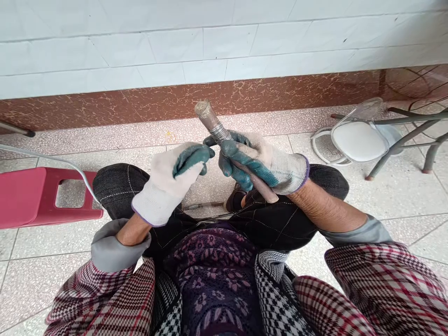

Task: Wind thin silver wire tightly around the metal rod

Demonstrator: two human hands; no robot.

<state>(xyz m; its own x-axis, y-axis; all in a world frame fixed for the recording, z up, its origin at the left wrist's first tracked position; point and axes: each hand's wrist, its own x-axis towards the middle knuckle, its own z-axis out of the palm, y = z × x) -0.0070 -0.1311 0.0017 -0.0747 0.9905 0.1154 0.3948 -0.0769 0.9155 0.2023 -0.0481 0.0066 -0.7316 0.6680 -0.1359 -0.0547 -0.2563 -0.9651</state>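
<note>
Currently, the gloved right hand (257, 156) is clamped around a thick rod (209, 117), held aslant above the lap, its upper end toward the wall (227, 51). Wire windings (220, 133) encircle the rod next to the right fingers. The left hand (173, 177), also gloved, sits just beside, fingers curled; cannot tell whether they pinch anything.

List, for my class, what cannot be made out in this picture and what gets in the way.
Head view, all items:
1. Stick: its middle is hidden by the right hand.
2. Wire wrapping: its lower end disappears behind the right hand.
3. Left hand: anything thin between its fingertips is too small to tell.
4. Red stool: cut off by the left edge.
</note>
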